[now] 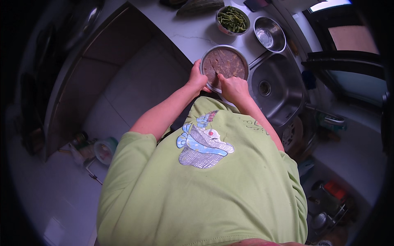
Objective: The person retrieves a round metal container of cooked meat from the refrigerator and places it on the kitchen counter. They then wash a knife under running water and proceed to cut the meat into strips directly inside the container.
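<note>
A round metal pan [247, 63] filled with a brownish-purple, set-looking food [226, 61] is near the counter's front edge, left of the sink. My left hand [198, 78] grips the pan's left rim, fingers partly hidden beneath it. Over the pan's lower part, my right hand [234, 87] is closed around a thin dark tool, probably a knife, whose visible part meets the food beside a cut line. Most of that tool is hidden by the fist. Behind the pan stands a bowl of cut green beans [232, 20], and to its right an empty stainless steel bowl [270, 34].
A steel sink [277, 89] with a round drain lies right of the pan. A window [354, 61] is at the upper right. On the floor at the lower left stands a small bin [105, 150]. Utensils [320, 220] sit at the lower right.
</note>
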Tool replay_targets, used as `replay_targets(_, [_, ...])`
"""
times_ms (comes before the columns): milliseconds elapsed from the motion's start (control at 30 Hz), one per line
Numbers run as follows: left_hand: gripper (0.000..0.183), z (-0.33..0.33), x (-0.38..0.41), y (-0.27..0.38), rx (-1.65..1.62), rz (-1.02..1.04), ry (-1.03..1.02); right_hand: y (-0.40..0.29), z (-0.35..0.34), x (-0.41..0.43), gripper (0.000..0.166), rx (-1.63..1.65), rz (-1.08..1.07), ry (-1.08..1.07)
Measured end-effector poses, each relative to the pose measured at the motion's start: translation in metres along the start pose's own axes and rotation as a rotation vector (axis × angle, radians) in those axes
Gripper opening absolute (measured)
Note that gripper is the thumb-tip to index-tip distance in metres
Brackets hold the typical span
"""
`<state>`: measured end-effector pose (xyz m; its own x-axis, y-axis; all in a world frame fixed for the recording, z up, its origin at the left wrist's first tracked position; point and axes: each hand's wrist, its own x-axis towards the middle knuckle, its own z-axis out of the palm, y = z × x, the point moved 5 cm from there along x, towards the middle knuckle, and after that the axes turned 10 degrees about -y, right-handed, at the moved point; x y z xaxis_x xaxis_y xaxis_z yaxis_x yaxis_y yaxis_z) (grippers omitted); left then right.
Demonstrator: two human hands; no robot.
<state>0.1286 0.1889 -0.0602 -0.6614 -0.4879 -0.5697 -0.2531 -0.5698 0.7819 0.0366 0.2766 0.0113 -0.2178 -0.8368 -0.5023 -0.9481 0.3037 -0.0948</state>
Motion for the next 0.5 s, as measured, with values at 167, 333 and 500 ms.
replay_targets(167, [0.077,0.001,-0.002,0.001,-0.011,-0.030,0.014,0.000,-0.010,0.000,0.033,-0.017,-0.003,-0.019])
replay_targets(333, [0.075,0.000,0.002,-0.003,-0.005,-0.018,0.025,0.001,-0.003,0.000,0.035,-0.043,-0.043,0.028])
replay_targets(500, [0.076,0.000,0.000,-0.001,-0.037,-0.065,0.040,0.006,0.005,-0.009,0.037,-0.013,-0.067,0.062])
